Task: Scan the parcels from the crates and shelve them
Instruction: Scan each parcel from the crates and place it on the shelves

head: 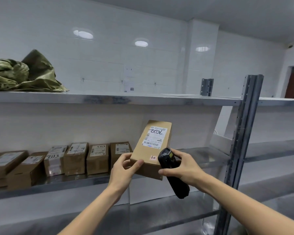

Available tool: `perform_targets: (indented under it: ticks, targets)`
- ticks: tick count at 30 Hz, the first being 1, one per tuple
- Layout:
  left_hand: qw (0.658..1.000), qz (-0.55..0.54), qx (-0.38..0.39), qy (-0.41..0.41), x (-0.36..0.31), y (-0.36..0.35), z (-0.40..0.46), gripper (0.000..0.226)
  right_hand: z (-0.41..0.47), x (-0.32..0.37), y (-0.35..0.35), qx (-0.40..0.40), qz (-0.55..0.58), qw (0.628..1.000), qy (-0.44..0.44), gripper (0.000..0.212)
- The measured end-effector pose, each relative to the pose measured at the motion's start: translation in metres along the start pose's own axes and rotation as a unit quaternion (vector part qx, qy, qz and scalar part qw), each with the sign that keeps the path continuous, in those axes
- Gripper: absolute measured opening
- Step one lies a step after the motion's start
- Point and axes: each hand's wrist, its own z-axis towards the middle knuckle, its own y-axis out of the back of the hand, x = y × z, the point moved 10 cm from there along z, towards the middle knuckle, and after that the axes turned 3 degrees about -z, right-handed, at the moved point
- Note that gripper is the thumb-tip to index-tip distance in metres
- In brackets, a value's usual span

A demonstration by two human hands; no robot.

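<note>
Left hand (126, 168) grips box (151, 150) by near corner, held before middle shelf (202, 160); right hand (182, 167) clasps scanner (170, 168) against box edge. Six-odd parcels (75, 158) already shelved at left; this one apparently next, crates out of view

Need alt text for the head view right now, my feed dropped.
A left hand holds a brown cardboard parcel, label up, in front of a metal shelf, while the right hand grips a black handheld scanner beside it. A row of labelled parcels stands on that shelf to the left; a green sack lies on the shelf above.
</note>
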Motion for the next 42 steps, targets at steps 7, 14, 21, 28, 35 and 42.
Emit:
perform_targets:
  ticks: [7,14,21,28,35,42]
  targets:
    - [0.999,0.03,0.003,0.022,0.03,-0.017,0.015,0.047,0.029,-0.044,0.005,0.011,-0.005,1.0,-0.012,0.08]
    - [0.994,0.09,-0.053,0.035,0.064,-0.033,0.031,0.049,0.079,-0.096,-0.007,0.084,0.015,0.996,-0.017,0.072]
    - [0.98,0.161,-0.108,0.052,0.1,-0.036,0.043,0.054,0.11,-0.139,-0.025,0.172,0.02,0.985,-0.023,0.058]
    - [0.966,0.2,-0.148,0.074,0.128,-0.028,0.053,0.075,0.133,-0.156,-0.042,0.207,0.017,0.978,-0.017,0.048]
    - [0.966,0.181,-0.169,0.076,0.14,-0.025,0.077,0.052,0.166,-0.161,-0.053,0.205,0.027,0.978,-0.02,0.046]
    - [0.962,0.191,-0.18,0.08,0.144,-0.019,0.09,0.034,0.187,-0.164,-0.062,0.207,0.036,0.978,-0.017,0.045]
